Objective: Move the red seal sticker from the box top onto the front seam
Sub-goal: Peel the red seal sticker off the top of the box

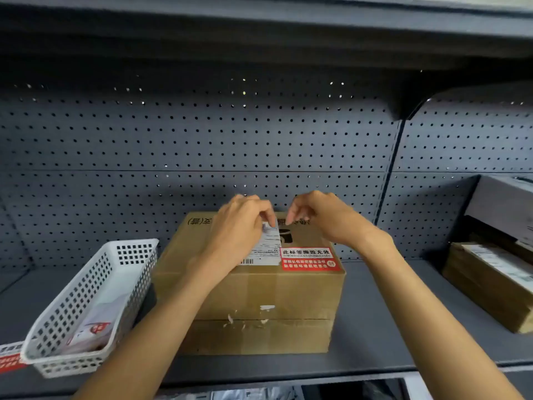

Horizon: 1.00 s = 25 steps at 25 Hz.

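I look into a dark grey metal shelf (375, 327) backed by a grey perforated panel (202, 140), with another shelf board overhead. On it, under my fingers, sits a brown cardboard box (259, 293) with torn paper scraps along its front seam (259, 319). Off beyond my right hand (326, 217) lie more brown cartons (490, 284); beyond my left hand (239, 229) stands a white perforated plastic basket (86, 307) holding printed sheets. The white shipping label (266, 249) lies on the box top, its far edge touched by my left fingers (269, 217), which are curled narrow; whether they pinch it I cannot tell. My right fingers hang bunched and empty just above the top. The red rectangular seal sticker (310, 259) lies flat on the top's front edge, nearer me than both sets of fingertips, just beside the label.
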Each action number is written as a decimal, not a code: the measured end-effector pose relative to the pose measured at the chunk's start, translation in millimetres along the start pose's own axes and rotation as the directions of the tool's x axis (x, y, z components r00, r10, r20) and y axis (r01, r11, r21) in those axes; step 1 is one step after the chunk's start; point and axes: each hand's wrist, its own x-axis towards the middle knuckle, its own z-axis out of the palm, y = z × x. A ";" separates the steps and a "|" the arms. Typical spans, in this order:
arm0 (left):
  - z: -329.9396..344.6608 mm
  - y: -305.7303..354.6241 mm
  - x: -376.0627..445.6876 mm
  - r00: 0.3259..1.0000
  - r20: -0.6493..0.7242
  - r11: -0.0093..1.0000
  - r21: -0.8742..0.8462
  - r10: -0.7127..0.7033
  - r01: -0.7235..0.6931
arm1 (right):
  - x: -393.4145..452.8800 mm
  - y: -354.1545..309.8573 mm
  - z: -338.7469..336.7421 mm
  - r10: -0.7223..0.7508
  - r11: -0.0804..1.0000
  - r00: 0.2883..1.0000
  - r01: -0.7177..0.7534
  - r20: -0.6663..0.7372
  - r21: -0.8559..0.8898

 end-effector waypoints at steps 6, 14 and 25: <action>17.3 -7.8 -9.4 0.987 0.160 0.993 -0.111 -0.013 0.031 | -2.7 14.0 11.2 0.014 1.000 0.975 -0.011 0.223 -0.013; 13.5 -10.3 -10.6 0.973 0.227 0.982 -0.172 -0.034 0.075 | -8.8 -0.5 10.1 -0.011 0.994 0.967 0.039 0.255 -0.105; 14.9 -11.6 -9.2 0.967 0.253 0.986 -0.150 -0.033 0.073 | -15.2 -3.6 1.1 -0.008 1.000 0.947 0.015 0.320 -0.020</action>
